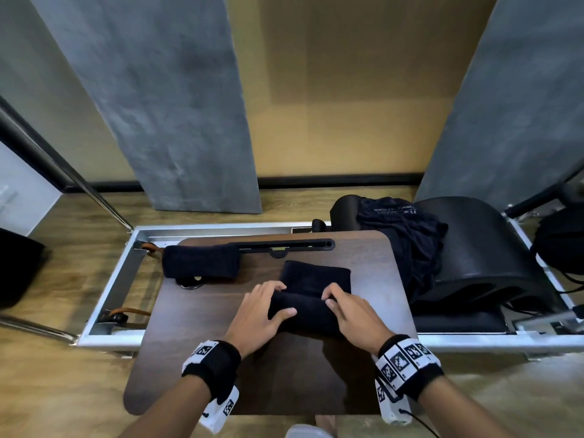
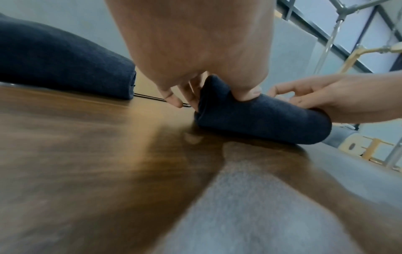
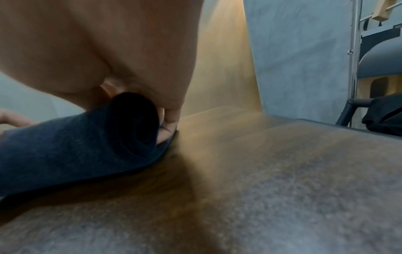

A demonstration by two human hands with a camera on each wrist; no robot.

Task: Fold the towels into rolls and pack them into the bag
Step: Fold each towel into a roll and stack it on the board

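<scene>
A dark navy towel (image 1: 303,311) lies half rolled in the middle of the brown table (image 1: 202,336), its flat part (image 1: 316,275) stretching away from me. My left hand (image 1: 282,300) grips the roll's left end, fingers over the top and thumb on the near side. At the right end my right hand (image 1: 330,298) curls its fingers round the roll. In the left wrist view the thumb (image 2: 250,93) presses into the roll (image 2: 261,120). The right wrist view shows the roll's spiral end (image 3: 139,123). A finished roll (image 1: 200,260) rests at the back left. The dark bag (image 1: 404,238) is draped over a barrel on the right.
The black padded barrel (image 1: 493,241) and a metal frame (image 1: 113,279) sit behind and beside the table. A black slot handle (image 1: 284,245) runs along the table's far edge. A dark bin (image 1: 15,267) stands on the wooden floor at left.
</scene>
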